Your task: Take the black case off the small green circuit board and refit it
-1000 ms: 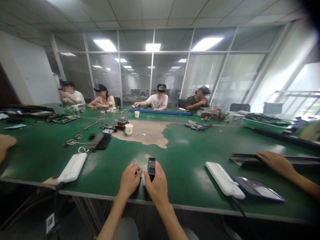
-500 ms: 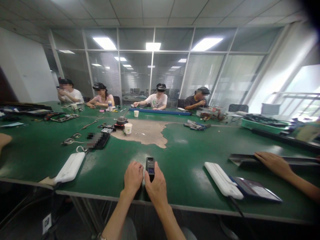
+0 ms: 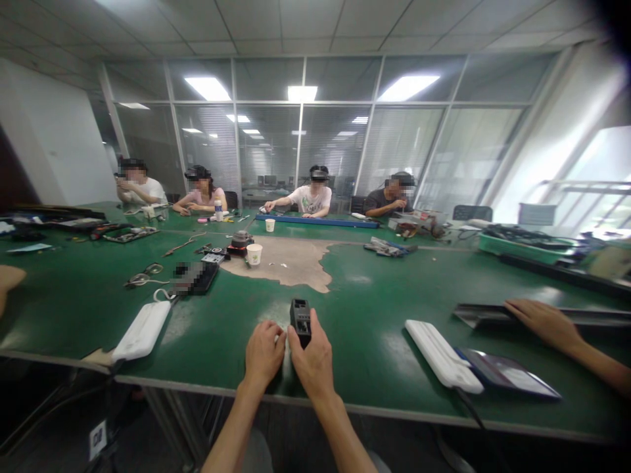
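Observation:
My right hand is closed around a small dark device, which stands upright above the green table near its front edge. My left hand sits right beside it with fingers curled, its fingertips close to the device's lower part. Whether the left fingers grip anything is hidden.
A white flat case lies to the left, another white case and a dark tablet to the right. A neighbour's hand rests on a dark tray at right. Paper cups, tools and several seated people are farther back.
The dark device has been turned and raised a little in my right hand; its lit screen no longer shows. My left hand has closed in next to the right.

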Demonstrator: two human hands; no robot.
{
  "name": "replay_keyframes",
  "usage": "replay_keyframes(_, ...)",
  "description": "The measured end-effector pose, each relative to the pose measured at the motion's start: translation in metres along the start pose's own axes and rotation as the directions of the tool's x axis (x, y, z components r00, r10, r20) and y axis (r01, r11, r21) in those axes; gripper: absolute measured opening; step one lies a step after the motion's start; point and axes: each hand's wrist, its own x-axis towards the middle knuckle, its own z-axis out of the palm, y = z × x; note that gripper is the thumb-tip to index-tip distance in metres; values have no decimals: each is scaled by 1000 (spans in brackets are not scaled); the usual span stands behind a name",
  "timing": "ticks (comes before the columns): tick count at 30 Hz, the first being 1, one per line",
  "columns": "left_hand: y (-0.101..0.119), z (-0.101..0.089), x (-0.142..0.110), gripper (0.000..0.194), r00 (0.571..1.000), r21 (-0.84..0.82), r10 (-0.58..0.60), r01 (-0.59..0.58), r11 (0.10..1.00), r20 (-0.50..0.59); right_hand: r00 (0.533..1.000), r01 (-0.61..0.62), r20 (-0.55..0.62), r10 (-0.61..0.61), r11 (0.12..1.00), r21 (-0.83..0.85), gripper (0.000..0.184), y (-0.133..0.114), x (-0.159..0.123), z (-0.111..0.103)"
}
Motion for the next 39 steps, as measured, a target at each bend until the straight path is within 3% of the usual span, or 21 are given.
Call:
replay_keyframes(4, 0, 2, 0, 23, 1000, 3, 13, -13, 1000, -18, 997, 7, -78, -5, 999, 36, 67, -4, 17, -23)
replay_keyframes(8, 0, 2, 0, 23, 1000, 4, 18, -18, 1000, -17, 995, -19, -97, 17, 1000, -16, 66, 21, 17, -34)
replay_keyframes(15, 0, 2, -1, 25, 999, 13, 32, -32, 999, -9, 998, -53, -42, 50, 994, -95, 68, 57, -2, -25)
replay_keyframes(32, 0, 0, -2, 25, 999, 7, 43, -43, 999, -8, 992, 51, -104, -66, 988, -145, 71, 70, -10, -20)
replay_keyframes(39, 1, -1, -2, 25, 999, 2, 37, -37, 999, -11, 999, 9, -49, -14, 994, -110, 63, 68, -9, -24)
